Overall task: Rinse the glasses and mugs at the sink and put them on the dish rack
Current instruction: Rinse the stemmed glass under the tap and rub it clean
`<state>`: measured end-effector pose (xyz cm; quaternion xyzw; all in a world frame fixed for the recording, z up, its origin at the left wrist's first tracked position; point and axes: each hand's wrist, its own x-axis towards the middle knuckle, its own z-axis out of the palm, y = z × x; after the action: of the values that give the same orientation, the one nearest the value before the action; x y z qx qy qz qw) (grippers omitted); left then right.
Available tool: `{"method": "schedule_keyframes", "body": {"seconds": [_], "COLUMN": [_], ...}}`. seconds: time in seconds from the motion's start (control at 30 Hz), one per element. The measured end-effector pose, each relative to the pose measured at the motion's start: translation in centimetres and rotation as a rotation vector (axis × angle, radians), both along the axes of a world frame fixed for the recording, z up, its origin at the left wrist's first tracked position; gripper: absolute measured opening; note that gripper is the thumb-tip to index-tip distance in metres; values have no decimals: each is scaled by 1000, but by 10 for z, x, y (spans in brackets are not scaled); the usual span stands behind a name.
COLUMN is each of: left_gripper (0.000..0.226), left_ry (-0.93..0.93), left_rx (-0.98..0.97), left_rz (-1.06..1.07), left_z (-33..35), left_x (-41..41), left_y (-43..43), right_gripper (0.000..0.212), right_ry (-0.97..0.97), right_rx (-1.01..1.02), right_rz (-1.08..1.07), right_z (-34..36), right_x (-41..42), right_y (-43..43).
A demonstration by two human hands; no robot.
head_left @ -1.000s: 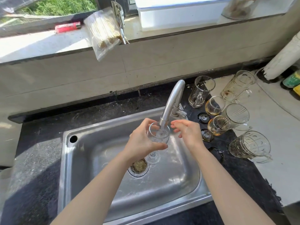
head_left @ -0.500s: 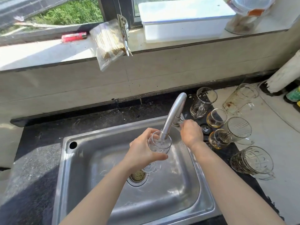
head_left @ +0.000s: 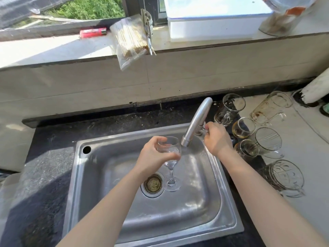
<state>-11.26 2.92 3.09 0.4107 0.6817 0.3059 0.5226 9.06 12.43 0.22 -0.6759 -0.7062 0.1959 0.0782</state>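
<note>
A dark speckled counter [head_left: 53,168] runs under a pale tiled wall and a sunlit window sill [head_left: 53,49], with grass visible through the window above. To the right the counter turns to a pale surface [head_left: 302,139]. Set into the dark part is one steel sink [head_left: 229,216] with a single drain [head_left: 153,184] and one overflow hole at its back left corner.

On the sill lie one white box [head_left: 213,24], one clear bag of thin sticks [head_left: 130,40] hanging over the edge, one jar [head_left: 283,20] at the far right and one red lighter [head_left: 93,32].

One curved metal tap [head_left: 197,122] rises from the back right of the sink, its spout over the basin. No water stream can be made out.

Right of the sink six used glasses stand in a cluster: a handled mug [head_left: 229,109] nearest the tap, a tall stained mug [head_left: 270,107] further right, two small glasses holding brownish liquid [head_left: 243,128] [head_left: 248,148], a ribbed glass [head_left: 268,141] and a patterned mug [head_left: 284,175] nearest the camera.

A seventh, a stemmed wine glass [head_left: 170,163], is upright above the sink just left of the spout, its foot beside the drain; whether it touches the basin is unclear. The left hand [head_left: 154,155] is wrapped around its bowl. The right hand [head_left: 215,138] is closed on the tap's handle at the base.
</note>
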Motion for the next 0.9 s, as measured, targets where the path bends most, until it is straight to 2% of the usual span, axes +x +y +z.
{"method": "schedule_keyframes", "body": {"seconds": [0.07,0.13,0.2,0.27,0.37,0.4,0.47,0.57,0.67,0.73,0.8,0.9], "left_gripper": [60,58,61,67,52,44,34,38,43,43,45,35], "left_ry": [-55,-97,-130,-198,-362,-394,-397,-274,-145,-94,-38,22], "left_rx": [-49,-81,-111,-152,-263,-303,-360,-382,-327,-252,-179,-123], "left_rz": [125,208,257,308,286,255,193,109,27,3,6,-40], "left_z": [0,-2,-4,-3,3,4,5,3,6,3,1,1], "left_x": [-1,2,7,9,4,0,-7,-18,-25,-27,-28,-28], "left_y": [0,0,-1,-3,-8,-10,-16,-21,-24,-25,-26,-30], "right_gripper": [35,39,43,38,10,7,14,26,12,17,19,19], "right_ry": [270,472,540,509,360,274,72,-148,-356,-483,-572,-661], "right_rx": [-62,-307,-533,-612,-464,-424,-370,-311,-213,-165,-140,-140], "right_rz": [-41,-34,54,121,157,203,344,486,597,654,698,726], "right_z": [7,19,25,23,20,21,32,49,61,67,73,79], "right_x": [-1,-8,-18,-28,-33,-33,-33,-36,-46,-53,-60,-68], "right_y": [-21,-47,-68,-81,-83,-80,-76,-75,-77,-79,-80,-81]}}
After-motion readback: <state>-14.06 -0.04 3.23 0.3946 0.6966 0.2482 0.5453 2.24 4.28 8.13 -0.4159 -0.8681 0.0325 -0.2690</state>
